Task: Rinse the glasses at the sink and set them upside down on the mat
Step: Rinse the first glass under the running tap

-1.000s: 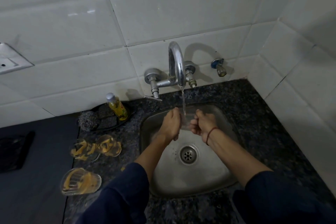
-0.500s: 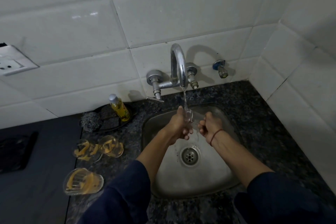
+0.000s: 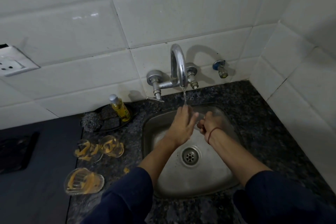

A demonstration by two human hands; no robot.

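Note:
Both my hands are over the steel sink (image 3: 163,183) under the running faucet (image 3: 179,67). My right hand (image 3: 211,125) is closed in a fist around what looks like a small clear glass (image 3: 197,121), which my fingers mostly hide. My left hand (image 3: 181,125) has its fingers stretched out flat against that glass, in the water stream. Three clear glasses with yellow patterns lie on their sides on the counter to the left: one (image 3: 84,151), a second (image 3: 112,146) and a third (image 3: 83,181). A dark mat (image 3: 14,152) lies at the far left.
A yellow soap bottle (image 3: 121,108), a steel scrubber (image 3: 91,121) and dark pads on a black dish stand behind the glasses. The counter is speckled granite (image 3: 263,114), with white tiled walls behind and to the right. A small valve (image 3: 221,71) and a wall socket (image 3: 11,65) are on the back wall.
My left hand has uncurled, and its fingers now reach flat across toward my right fist. Both hands stay under the stream; the view has drifted slightly.

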